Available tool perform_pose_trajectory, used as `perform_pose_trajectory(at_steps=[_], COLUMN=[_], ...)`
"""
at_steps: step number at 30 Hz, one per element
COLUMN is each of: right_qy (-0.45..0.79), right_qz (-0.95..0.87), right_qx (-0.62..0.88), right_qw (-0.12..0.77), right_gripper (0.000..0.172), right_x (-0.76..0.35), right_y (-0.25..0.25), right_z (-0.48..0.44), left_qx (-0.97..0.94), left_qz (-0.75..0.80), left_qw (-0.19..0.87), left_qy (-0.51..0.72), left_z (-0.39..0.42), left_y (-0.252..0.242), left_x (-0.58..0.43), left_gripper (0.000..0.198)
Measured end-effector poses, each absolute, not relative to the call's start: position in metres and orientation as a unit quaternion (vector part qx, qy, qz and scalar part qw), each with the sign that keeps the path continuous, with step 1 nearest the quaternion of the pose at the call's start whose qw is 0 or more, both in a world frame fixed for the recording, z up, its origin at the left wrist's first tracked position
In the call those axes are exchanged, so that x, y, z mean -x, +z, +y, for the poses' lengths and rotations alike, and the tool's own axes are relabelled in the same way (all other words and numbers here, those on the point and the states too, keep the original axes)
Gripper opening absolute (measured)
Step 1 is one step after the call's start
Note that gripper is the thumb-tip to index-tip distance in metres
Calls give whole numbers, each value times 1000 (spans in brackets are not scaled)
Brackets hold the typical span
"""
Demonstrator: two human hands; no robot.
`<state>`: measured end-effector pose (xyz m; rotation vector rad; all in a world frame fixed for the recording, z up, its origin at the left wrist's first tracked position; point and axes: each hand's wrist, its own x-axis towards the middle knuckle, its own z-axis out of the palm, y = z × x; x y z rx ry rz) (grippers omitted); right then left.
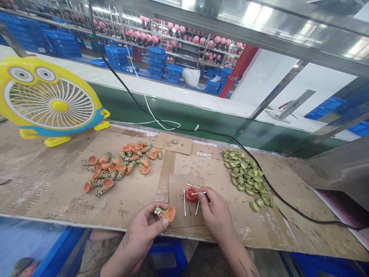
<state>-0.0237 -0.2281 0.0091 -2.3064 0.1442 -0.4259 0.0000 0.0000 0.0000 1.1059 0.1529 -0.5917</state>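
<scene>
My left hand (138,231) is closed narrow on a small orange moulded piece (165,214), pinching it between thumb and fingers just above the bench edge. Its flared mouth points toward my right hand, and its dark, patterned end sits by my left thumb. That grip seems to keep the piece turned up for a close view, with the flared end clear of my fingers.

My right hand (215,211) is also narrow, pinching a cotton swab (198,192) whose tip reaches over a red round cap (191,194). I can't tell what is in the cap. It sits on a cardboard sheet (180,181) right under my right fingers, probably so the swab has only a short way to travel. Two loose swabs (184,202) lie beside the cap, and a small bundle of white swabs (203,154) lies farther ahead of my right hand.

Ahead of my left hand is a heap of matching orange pieces (121,165), loosely piled within easy reach. To the right of my right hand is a heap of olive-green rings (245,179), kept apart from the orange ones. A black cable (259,165) runs along the bench past that green heap, and a yellow cartoon-shaped fan (50,102) stands well beyond my left hand, facing me.
</scene>
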Motion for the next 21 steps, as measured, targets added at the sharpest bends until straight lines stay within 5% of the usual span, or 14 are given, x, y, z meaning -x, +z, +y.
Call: perform_pose_trajectory(at_steps=[10, 16, 21], right_qy=[-157, -137, -73], right_qz=[79, 87, 20], right_qx=[899, 784, 772], right_qw=[401, 599, 631], right_gripper=[29, 28, 24], right_x=[25, 42, 50], right_y=[5, 19, 26], right_z=[-230, -211, -195], left_qx=[-448, -469, -486], left_qz=[64, 51, 18], left_qw=[832, 820, 809], left_qy=[-320, -323, -330], left_z=[3, -1, -2], left_y=[-10, -8, -5], left_x=[-2, -1, -1], left_gripper=[36, 39, 42])
